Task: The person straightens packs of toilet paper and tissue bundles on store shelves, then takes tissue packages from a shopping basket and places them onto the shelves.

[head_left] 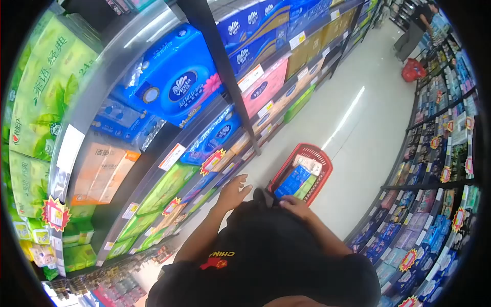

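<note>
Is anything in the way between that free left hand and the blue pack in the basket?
Seen from above, yes: a dark shape, too unclear to name, and the red basket's side lie between the left hand and the blue pack. Nothing visible covers most of the pack's top.

From where I stand, I can't make out what, if anything, the fingers of the right hand point(293, 204) grip by the red basket point(326, 166); the black shirt point(286, 250) and that hand hide the spot. Print on the blue pack point(294, 181) inside is too small to read. The shirt runs off the bottom edge and covers most of the legs. Up the aisle, another person point(409, 39) is blurred and partly lost at the dark curved rim, and the contents of the red bag point(412, 70) nearby don't show. Lettering on the small packets point(407, 239) opposite is illegible.
</note>
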{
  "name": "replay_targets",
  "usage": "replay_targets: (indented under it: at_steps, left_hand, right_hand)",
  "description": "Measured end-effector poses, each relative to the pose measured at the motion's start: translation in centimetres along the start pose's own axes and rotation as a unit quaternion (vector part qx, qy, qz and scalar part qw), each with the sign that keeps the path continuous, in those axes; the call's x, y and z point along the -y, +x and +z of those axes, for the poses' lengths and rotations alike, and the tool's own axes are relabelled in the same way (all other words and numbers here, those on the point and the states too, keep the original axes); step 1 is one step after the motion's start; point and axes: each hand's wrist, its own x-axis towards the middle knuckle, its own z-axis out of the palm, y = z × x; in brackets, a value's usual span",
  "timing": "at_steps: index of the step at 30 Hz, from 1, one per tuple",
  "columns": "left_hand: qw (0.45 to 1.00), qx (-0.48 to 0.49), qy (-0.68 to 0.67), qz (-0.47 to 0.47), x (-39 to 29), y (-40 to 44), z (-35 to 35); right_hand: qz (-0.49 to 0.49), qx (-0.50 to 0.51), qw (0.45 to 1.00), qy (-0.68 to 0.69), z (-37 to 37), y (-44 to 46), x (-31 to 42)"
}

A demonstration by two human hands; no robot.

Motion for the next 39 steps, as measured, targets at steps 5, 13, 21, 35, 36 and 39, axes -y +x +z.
replay_targets:
  at_steps: [5,13,21,35,36,39]
  left_hand:
    - [0.999,0.037,0.010,0.025,2.8,0.2,-0.7]
    - [0.988,0.123,0.094,-0.015,13.3,-1.3,2.5]
    - [0.976,0.141,0.041,-0.163,12.9,-0.2,-0.3]
    - [0.963,0.199,0.082,-0.160,12.1,9.5,3.7]
    - [0.968,0.186,0.136,-0.099,13.3,10.8,4.5]
    - [0.967,0.191,0.161,-0.052,9.4,14.0,4.0]
  right_hand:
    - [-0.051,-0.013,0.977,-0.207,3.0,0.3,3.1]
    - [-0.070,-0.050,0.967,-0.238,2.1,0.3,2.1]
    - [-0.142,-0.071,0.975,-0.156,-1.0,-3.2,3.4]
    - [0.004,-0.145,0.952,-0.269,-9.0,-0.1,-0.4]
    - [0.012,-0.137,0.953,-0.270,-10.1,0.5,-0.4]
    - [-0.085,-0.194,0.951,-0.224,-12.6,0.7,-3.0]
